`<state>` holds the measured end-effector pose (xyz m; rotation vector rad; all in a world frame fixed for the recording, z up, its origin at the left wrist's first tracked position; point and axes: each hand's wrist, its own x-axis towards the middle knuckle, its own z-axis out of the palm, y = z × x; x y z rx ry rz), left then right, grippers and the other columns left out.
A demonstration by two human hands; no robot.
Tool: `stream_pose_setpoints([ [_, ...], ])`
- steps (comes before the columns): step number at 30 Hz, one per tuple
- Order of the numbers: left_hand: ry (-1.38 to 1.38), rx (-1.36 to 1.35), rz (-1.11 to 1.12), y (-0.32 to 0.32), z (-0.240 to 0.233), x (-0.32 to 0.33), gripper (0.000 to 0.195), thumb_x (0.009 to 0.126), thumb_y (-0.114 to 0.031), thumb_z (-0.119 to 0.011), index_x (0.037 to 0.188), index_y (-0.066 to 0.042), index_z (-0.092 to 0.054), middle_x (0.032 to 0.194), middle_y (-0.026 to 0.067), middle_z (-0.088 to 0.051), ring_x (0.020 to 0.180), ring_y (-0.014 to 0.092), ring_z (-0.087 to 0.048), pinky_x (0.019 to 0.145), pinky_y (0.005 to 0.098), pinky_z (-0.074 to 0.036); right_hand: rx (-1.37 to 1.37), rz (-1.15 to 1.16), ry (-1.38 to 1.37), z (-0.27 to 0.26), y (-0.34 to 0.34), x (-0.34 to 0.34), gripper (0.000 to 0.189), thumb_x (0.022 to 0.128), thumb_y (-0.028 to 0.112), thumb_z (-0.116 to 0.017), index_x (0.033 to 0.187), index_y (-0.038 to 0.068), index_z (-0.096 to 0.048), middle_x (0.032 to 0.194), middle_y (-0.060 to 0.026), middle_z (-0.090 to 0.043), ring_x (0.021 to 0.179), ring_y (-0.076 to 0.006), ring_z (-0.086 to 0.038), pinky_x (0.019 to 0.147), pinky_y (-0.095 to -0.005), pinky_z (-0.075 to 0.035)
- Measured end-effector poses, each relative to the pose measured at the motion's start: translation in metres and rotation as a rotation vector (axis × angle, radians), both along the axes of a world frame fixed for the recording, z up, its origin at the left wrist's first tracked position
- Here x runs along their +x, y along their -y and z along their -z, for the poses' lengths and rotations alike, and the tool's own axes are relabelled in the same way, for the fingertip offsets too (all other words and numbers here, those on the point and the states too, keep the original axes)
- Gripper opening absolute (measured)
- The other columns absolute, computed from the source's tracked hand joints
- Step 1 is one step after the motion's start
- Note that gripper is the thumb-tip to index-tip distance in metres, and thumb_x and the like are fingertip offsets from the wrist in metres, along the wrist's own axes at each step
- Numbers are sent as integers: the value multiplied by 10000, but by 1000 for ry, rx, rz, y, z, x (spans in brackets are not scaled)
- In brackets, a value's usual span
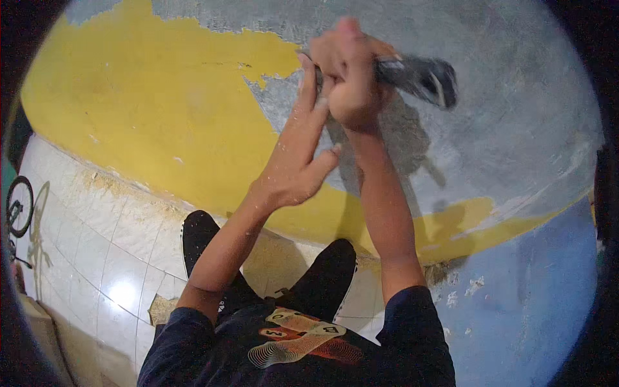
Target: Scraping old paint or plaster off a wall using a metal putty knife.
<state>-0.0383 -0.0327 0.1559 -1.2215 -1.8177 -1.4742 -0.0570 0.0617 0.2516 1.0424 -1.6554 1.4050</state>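
My right hand [353, 77] is closed round a tool with a dark handle [420, 80], blurred; its working end is hidden behind my hands, so I cannot tell its kind. Just left of it, my left hand [300, 145] lies near the wall with its fingers stretched towards the tool's hidden end and the thumb apart. Yellow paint [169, 106] covers the left part of the wall and ends in a ragged edge beside my fingertips. Bare grey plaster [508, 87] shows above and to the right. Small pale flecks dot my left hand and forearm.
White floor tiles [116, 242] run along the wall's foot, with yellowish dust and chips by the edge. A broken patch [162, 309] shows in the tiles. A wheel-like black object [19, 205] stands far left. A blue wall [512, 300] with chipped spots is at lower right.
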Motion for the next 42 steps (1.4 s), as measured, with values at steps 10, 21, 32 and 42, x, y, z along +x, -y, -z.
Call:
stream_pose_setpoints([
  [10, -152, -30, -68, 12, 11, 1, 931, 731, -207, -558, 1569, -5, -206, 1650, 260, -9, 1523, 435, -73, 1233, 482, -124, -433, -155, -240, 56, 9, 1, 508, 1041, 363, -380, 609, 150, -218, 519, 8, -268, 522, -140, -244, 547, -345, -286],
  [21, -155, -111, -124, 7, 4, -4, 941, 748, -231, -549, 1574, 4, -164, 1642, 273, 64, 1514, 463, -45, 1231, 497, -126, -324, -338, -146, 29, -4, -13, 519, 1049, 357, -388, 606, 140, -226, 499, 8, -271, 481, -133, -192, 512, -352, -224],
  [32, -167, -67, -239, 15, 35, -11, 850, 838, -198, -496, 1576, 18, -134, 1638, 291, 9, 1520, 450, -46, 1237, 484, -89, -283, -48, 98, 92, -21, 0, 318, 1022, 333, -510, 854, 69, -565, 1132, -116, -579, 971, -202, -566, 862, -366, -435],
  [42, -150, -334, -227, 18, 55, -5, 780, 980, -440, -493, 1539, 47, -250, 1636, 248, -140, 1524, 366, -153, 1236, 481, -120, -440, 27, 413, 229, 8, 116, 1136, 756, 599, -773, 1565, 99, -151, 1589, -125, -251, 1461, -318, -288, 1188, -482, -221],
])
